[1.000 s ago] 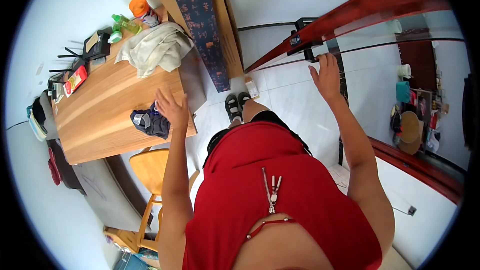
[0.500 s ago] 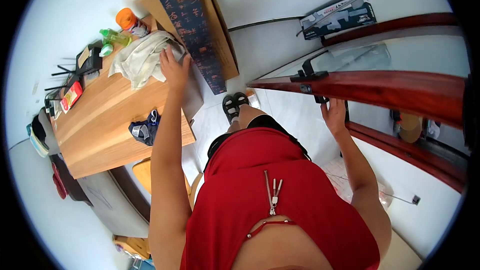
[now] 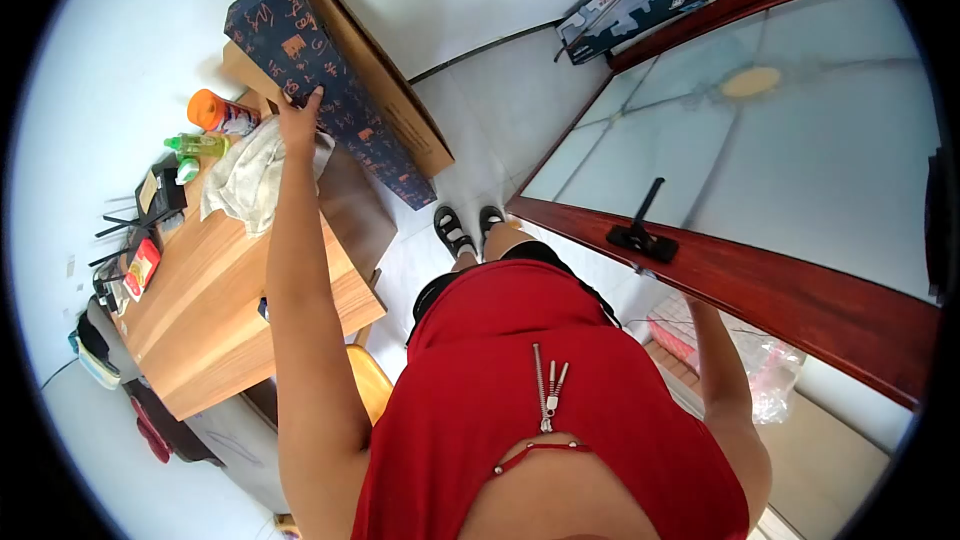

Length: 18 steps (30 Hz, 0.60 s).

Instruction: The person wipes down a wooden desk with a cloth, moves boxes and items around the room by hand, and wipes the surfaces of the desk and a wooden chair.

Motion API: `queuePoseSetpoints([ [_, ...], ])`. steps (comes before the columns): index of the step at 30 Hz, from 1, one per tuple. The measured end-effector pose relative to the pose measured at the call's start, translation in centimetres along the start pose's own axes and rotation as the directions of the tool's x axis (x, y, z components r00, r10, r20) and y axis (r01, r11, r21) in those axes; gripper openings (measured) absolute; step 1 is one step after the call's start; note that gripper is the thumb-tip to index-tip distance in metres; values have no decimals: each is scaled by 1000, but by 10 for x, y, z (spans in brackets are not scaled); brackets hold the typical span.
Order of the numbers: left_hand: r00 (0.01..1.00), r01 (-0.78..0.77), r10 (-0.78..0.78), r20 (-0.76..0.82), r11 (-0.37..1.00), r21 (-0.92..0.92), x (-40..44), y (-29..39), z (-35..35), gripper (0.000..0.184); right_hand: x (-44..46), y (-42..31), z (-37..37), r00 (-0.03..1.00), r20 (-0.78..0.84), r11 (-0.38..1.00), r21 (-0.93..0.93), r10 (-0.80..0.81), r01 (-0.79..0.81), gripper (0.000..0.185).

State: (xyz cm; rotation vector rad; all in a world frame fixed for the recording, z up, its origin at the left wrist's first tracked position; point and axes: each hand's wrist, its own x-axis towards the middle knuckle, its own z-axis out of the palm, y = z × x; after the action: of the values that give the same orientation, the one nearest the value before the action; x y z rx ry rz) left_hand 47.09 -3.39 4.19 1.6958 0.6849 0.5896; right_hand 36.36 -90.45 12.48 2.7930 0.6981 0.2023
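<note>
My left hand (image 3: pixel 299 120) is at the near-left edge of a long, dark blue box (image 3: pixel 335 80) printed with orange characters. The thumb lies on the printed face and the fingers curl round the edge, closed on it. This box leans upright beside the wooden table. Just below the hand, a crumpled cream cloth (image 3: pixel 247 175) lies on the table. My right forearm (image 3: pixel 712 345) reaches behind the red-brown framed glass door (image 3: pixel 770 285), which hides the right hand and its fingers. A black door handle (image 3: pixel 643 238) sticks out from the frame.
On the wooden table (image 3: pixel 225 305) stand an orange-lidded canister (image 3: pixel 222 112), a green bottle (image 3: pixel 197 145) and a black router (image 3: pixel 160 198). A brown cardboard box (image 3: pixel 395 105) leans behind the dark one. Another printed box (image 3: pixel 640 5) lies by the wall. Clear plastic wrapping (image 3: pixel 775 380) sits behind the door.
My left hand has moved from beside the cloth onto the dark box. The door has swung towards me, and my right hand has passed out of sight behind it.
</note>
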Motion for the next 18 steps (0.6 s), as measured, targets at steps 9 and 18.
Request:
queuePoseSetpoints([
  [9,964,241,-213,161,954,-180,0,21,9,71,-104,18,14,858,217,883,-178,465,-433,41],
  [18,974,202,-167,154,945,-256,2,52,3,75,-164,-27,35,355,886,398,223,299,-890,46],
])
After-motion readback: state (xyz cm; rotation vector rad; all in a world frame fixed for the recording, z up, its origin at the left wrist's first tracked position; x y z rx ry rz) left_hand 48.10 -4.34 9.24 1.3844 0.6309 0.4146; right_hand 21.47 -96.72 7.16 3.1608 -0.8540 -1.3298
